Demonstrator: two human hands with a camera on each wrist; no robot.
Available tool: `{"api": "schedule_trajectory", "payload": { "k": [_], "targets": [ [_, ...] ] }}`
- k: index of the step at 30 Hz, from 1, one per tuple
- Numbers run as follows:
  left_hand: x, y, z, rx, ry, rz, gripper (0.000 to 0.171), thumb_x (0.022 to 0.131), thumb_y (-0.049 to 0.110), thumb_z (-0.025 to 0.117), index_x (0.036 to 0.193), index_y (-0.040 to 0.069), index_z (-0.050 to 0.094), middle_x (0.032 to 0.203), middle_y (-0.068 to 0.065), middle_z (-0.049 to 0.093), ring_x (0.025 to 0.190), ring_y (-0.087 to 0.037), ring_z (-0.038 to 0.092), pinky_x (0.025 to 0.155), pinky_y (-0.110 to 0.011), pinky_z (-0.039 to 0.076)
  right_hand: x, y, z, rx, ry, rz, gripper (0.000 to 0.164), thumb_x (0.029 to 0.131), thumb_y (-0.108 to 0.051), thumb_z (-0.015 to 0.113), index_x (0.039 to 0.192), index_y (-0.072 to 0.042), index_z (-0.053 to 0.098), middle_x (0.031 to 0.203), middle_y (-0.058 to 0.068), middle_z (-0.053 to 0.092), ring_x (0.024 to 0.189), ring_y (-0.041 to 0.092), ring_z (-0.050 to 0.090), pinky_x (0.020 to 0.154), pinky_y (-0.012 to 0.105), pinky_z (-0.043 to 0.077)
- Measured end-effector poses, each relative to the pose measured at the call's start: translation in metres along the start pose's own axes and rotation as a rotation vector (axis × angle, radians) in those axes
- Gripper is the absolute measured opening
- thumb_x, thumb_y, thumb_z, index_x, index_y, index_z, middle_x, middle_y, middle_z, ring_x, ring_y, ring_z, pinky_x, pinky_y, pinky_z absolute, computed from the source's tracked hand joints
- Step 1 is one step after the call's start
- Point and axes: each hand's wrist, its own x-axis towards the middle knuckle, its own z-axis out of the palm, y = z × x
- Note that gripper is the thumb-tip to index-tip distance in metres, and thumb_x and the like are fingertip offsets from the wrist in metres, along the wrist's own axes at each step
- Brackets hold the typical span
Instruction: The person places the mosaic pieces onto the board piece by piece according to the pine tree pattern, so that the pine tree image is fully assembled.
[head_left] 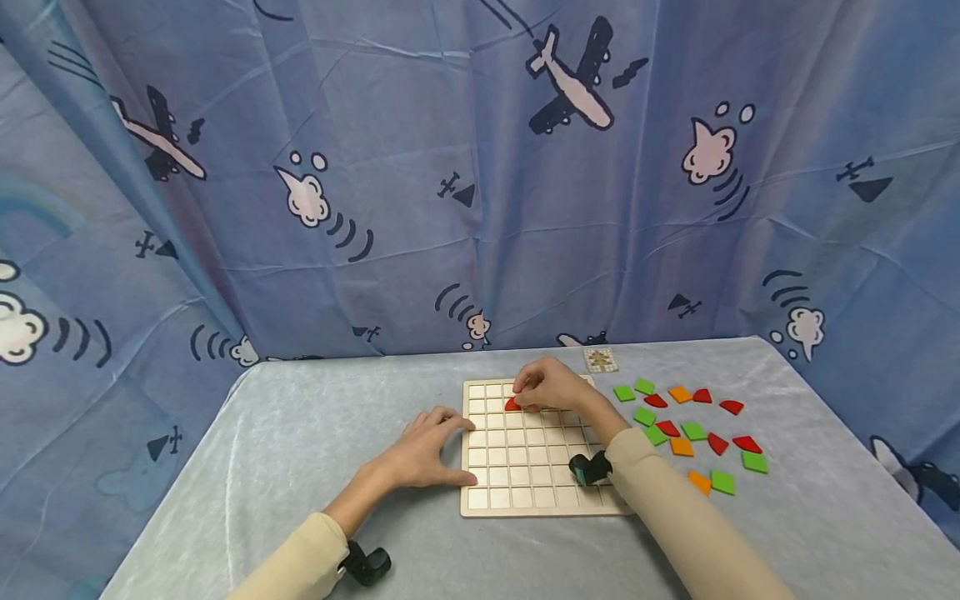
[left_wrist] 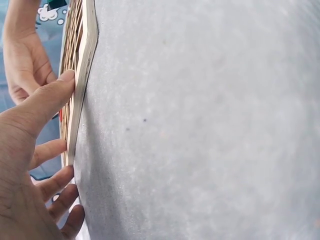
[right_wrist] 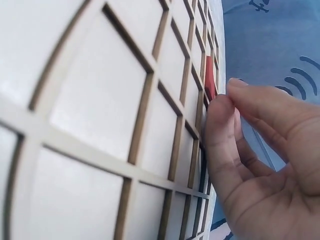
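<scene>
A pale wooden grid board point(head_left: 498, 476) lies flat on the cloth-covered table. At its left edge rests my left hand point(head_left: 431, 450), thumb and fingers spread; in the left wrist view the thumb point(left_wrist: 60, 90) touches the rim. Over the board's far part, my right hand point(head_left: 551, 385) pinches a small red fan-shaped piece point(head_left: 512, 405) with thumb and finger. The right wrist view has this red piece point(right_wrist: 209, 77) right at the fingertips, against the grid cells, its lower end partly hidden by them.
Loose green squares point(head_left: 722, 482), orange pieces point(head_left: 681, 447) and red fan-shaped pieces point(head_left: 731, 407) are scattered right of the board. A small patterned card point(head_left: 600, 360) lies behind the board's far right corner. A blue printed curtain point(head_left: 405, 183) hangs behind the table.
</scene>
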Motion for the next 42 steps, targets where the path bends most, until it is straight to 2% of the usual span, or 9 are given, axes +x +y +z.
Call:
{"api": "schedule_trajectory", "payload": {
  "k": [4, 10, 16, 22, 29, 35, 42],
  "targets": [
    [0.001, 0.0, 0.001, -0.002, -0.002, 0.005, 0.074, 0.074, 0.056, 0.08, 0.135, 0.022, 0.055, 0.138, -0.006, 0.049, 0.122, -0.027, 0.046, 0.1, -0.052, 0.039, -0.003, 0.002, -0.005, 0.013, -0.025, -0.03, 0.016, 0.087, -0.003, 0.069, 0.1, 0.007, 0.069, 0.081, 0.021, 0.069, 0.068, 0.024, 0.064, 0.066, 0.035, 0.055],
    [0.002, -0.001, 0.001, 0.0, 0.0, -0.004, 0.074, 0.074, 0.056, 0.08, 0.135, 0.023, 0.055, 0.138, -0.006, 0.049, 0.121, -0.026, 0.046, 0.099, -0.052, 0.039, -0.009, 0.003, -0.019, 0.005, -0.019, -0.056, 0.018, 0.09, -0.009, 0.069, 0.103, 0.004, 0.07, 0.087, 0.018, 0.069, 0.075, 0.031, 0.065, 0.07, 0.04, 0.055],
    [0.002, -0.001, 0.0, 0.005, -0.007, -0.011, 0.075, 0.074, 0.056, 0.08, 0.136, 0.023, 0.054, 0.14, -0.005, 0.048, 0.123, -0.026, 0.045, 0.1, -0.052, 0.039, -0.02, 0.007, -0.036, 0.001, -0.015, -0.048, 0.02, 0.092, -0.011, 0.068, 0.106, 0.004, 0.07, 0.09, 0.024, 0.069, 0.079, 0.035, 0.062, 0.074, 0.044, 0.053],
    [0.001, -0.001, 0.0, 0.007, -0.004, -0.009, 0.075, 0.074, 0.057, 0.08, 0.136, 0.022, 0.054, 0.14, -0.006, 0.048, 0.122, -0.026, 0.045, 0.101, -0.052, 0.039, -0.033, 0.014, -0.052, -0.004, -0.004, -0.01, 0.026, 0.093, -0.016, 0.068, 0.109, 0.005, 0.068, 0.091, 0.025, 0.068, 0.08, 0.035, 0.061, 0.074, 0.042, 0.054],
    [0.001, -0.002, 0.001, 0.015, -0.008, -0.012, 0.075, 0.074, 0.057, 0.08, 0.136, 0.022, 0.054, 0.14, -0.006, 0.048, 0.122, -0.026, 0.045, 0.1, -0.052, 0.039, -0.043, 0.028, -0.067, -0.024, 0.036, 0.045, 0.028, 0.093, -0.021, 0.069, 0.11, 0.001, 0.069, 0.09, 0.016, 0.068, 0.081, 0.026, 0.059, 0.073, 0.039, 0.052],
    [0.001, -0.001, 0.001, 0.003, -0.008, -0.007, 0.075, 0.074, 0.057, 0.08, 0.136, 0.022, 0.054, 0.14, -0.006, 0.048, 0.123, -0.027, 0.045, 0.101, -0.053, 0.039, -0.061, 0.032, -0.083, -0.003, 0.03, 0.052, 0.033, 0.093, -0.022, 0.069, 0.112, 0.005, 0.066, 0.099, 0.019, 0.067, 0.088, 0.03, 0.065, 0.079, 0.04, 0.056],
    [0.002, 0.0, 0.001, 0.002, -0.005, -0.009, 0.075, 0.074, 0.056, 0.08, 0.136, 0.022, 0.054, 0.139, -0.006, 0.048, 0.123, -0.027, 0.045, 0.1, -0.052, 0.039, -0.081, 0.04, -0.101, -0.07, 0.052, 0.088, 0.033, 0.094, -0.023, 0.067, 0.116, 0.002, 0.066, 0.112, 0.018, 0.068, 0.09, 0.02, 0.067, 0.08, 0.034, 0.057]
  ]
}}
